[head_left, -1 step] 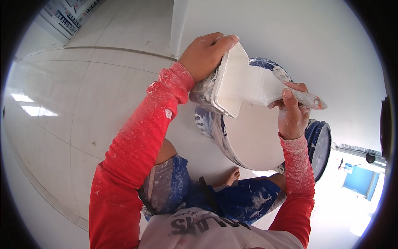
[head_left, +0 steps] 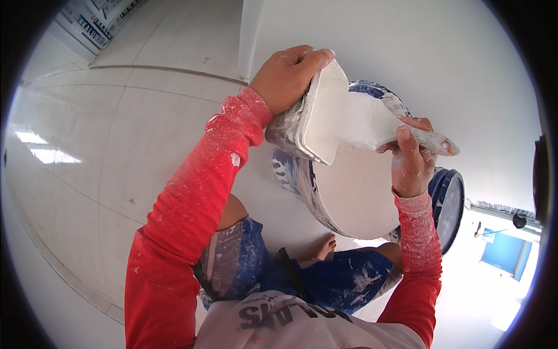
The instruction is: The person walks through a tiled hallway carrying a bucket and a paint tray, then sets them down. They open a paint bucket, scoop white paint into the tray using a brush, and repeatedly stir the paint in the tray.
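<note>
My left hand [head_left: 290,78] is closed round the far end of a mud pan [head_left: 325,110], its thumb over the rim. White paste coats the pan's inside, and its outer wall is grey and smeared. My right hand [head_left: 414,160] grips a wide putty knife [head_left: 369,121] by the handle, thumb on top. The white-coated blade reaches left to the pan's opening. Both tools are held above a large blue bucket [head_left: 297,180], whose wall is streaked with dried white. White paste [head_left: 354,192] fills the view inside the bucket.
A second, dark blue bucket [head_left: 450,203] stands right of the first. Beyond the buckets rises a pale wall [head_left: 407,46]. Tiled floor [head_left: 81,134] spreads to the left, with printed packages [head_left: 96,26] at the far left. My bent legs are close to the bucket's near side.
</note>
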Action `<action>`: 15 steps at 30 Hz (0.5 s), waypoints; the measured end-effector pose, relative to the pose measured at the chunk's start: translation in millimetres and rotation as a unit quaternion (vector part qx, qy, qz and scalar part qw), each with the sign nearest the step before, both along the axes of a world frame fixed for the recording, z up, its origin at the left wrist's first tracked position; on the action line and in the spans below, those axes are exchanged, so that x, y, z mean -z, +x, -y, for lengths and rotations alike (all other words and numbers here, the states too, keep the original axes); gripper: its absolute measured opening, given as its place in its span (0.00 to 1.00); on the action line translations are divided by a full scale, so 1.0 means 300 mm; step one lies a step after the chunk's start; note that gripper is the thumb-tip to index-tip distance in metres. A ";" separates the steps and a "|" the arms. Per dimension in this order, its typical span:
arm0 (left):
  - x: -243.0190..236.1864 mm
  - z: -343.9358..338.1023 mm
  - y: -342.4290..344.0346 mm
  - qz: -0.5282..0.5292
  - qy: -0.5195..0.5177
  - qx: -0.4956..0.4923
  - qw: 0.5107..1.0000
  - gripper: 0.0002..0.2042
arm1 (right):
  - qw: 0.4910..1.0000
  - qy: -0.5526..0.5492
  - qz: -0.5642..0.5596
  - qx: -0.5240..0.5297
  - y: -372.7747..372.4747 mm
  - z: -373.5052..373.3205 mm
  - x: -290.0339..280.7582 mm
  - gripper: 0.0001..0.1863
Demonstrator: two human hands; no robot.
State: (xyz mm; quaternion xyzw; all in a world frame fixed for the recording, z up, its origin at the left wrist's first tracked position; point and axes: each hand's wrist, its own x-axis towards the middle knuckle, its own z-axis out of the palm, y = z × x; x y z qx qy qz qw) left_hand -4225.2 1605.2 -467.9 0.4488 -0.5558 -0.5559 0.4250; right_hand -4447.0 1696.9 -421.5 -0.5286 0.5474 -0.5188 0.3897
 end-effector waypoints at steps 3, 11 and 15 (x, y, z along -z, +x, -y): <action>0.003 -0.003 0.000 -0.011 -0.020 0.004 1.000 0.23 | 1.000 -0.012 0.008 -0.002 -0.037 -0.026 -0.005 0.15; -0.003 0.008 0.009 0.033 -0.032 0.011 0.999 0.20 | 0.998 -0.041 -0.002 0.038 -0.174 -0.082 -0.103 0.16; -0.003 0.013 0.009 0.031 -0.083 0.012 0.996 0.20 | 0.996 -0.071 -0.004 -0.049 -0.179 -0.085 -0.156 0.20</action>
